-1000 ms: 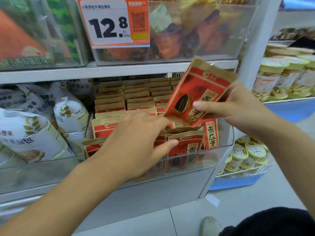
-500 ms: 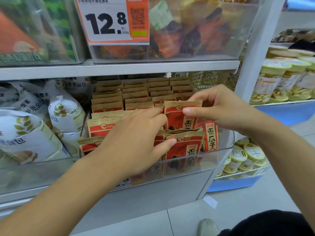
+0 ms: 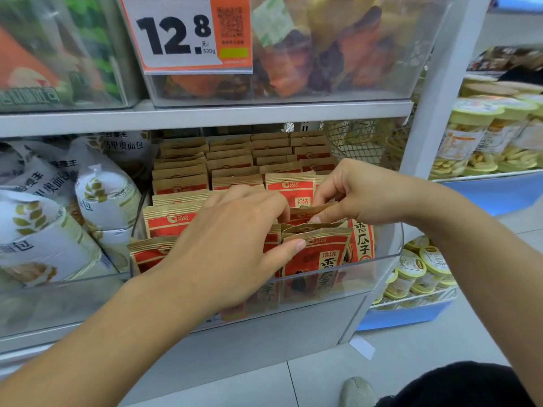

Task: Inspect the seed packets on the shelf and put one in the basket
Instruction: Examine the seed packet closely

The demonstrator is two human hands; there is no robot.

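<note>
Rows of red-and-brown seed packets (image 3: 229,163) stand upright in a clear bin (image 3: 367,277) on the middle shelf. My right hand (image 3: 361,195) pinches the top edge of one seed packet (image 3: 302,214), which sits low among the front rows on the right. My left hand (image 3: 229,239) reaches over the front packets. Its thumb lies on the front packet (image 3: 323,259) and its fingers curl behind the packets, holding them forward. No shopping basket shows.
White bread bags (image 3: 102,195) fill the bin to the left. A 12.8 price tag (image 3: 188,33) hangs on the bin above. Wire mesh (image 3: 352,142) stands behind the packets at the right. Snack tubs (image 3: 484,136) fill the neighbouring shelves. My shoe (image 3: 357,390) is on the floor below.
My right hand brought the raised packet down from in front of the upper shelf and slid it into the front rows. My left hand stayed on the front packets.
</note>
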